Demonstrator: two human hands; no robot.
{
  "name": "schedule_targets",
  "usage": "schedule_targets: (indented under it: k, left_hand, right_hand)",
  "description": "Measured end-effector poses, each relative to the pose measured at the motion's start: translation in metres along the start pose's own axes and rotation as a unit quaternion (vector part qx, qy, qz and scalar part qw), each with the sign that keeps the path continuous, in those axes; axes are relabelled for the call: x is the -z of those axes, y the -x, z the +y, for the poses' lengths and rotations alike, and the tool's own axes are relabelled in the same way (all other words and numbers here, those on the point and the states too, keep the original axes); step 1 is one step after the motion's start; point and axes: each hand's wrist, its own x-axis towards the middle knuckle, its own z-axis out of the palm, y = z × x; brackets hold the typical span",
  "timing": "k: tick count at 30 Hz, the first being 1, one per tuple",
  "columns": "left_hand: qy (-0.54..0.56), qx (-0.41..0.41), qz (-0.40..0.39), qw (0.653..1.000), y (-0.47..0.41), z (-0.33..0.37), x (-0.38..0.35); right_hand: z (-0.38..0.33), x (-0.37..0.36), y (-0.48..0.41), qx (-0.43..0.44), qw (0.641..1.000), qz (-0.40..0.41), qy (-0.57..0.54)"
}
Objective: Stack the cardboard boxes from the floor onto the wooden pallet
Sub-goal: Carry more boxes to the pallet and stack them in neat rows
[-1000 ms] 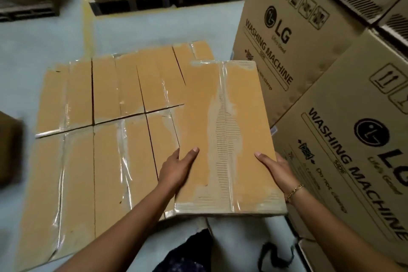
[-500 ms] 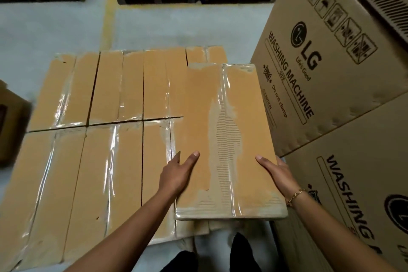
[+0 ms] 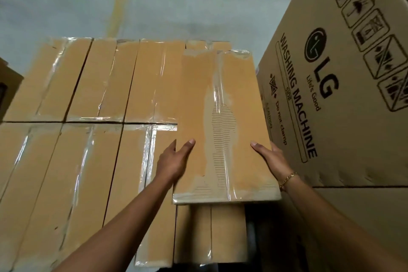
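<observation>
Gripping the cardboard box [image 3: 223, 121] by its long edges: left hand [image 3: 174, 161] at nine o'clock, right hand [image 3: 271, 159] at three; its length runs twelve-to-six.

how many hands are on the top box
2. The left hand holds the top box at its left edge, thumb on top; the right hand holds its right edge, beside the washing machine carton. None appear hidden.
</observation>
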Motion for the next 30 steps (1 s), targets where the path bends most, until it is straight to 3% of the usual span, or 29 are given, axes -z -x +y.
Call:
schedule_targets:
  k: [14, 21, 30]
  left_hand:
    - [0.012, -0.032, 0.018, 0.999, -0.154, 0.028, -0.037]
    - [0.032, -0.054, 0.023, 0.998, -0.149, 0.007, -0.044]
    - [0.143, 0.038, 0.0, 0.989, -0.095, -0.04, -0.053]
  right_hand:
    - [-0.018, -0.025, -0.164, 0.02, 1.0, -0.007, 0.012]
    - [-0.001, -0.027, -0.155, 0.037, 0.999, -0.005, 0.021]
    - [0.046, -0.028, -0.095, -0.088, 0.996, 0.005, -0.025]
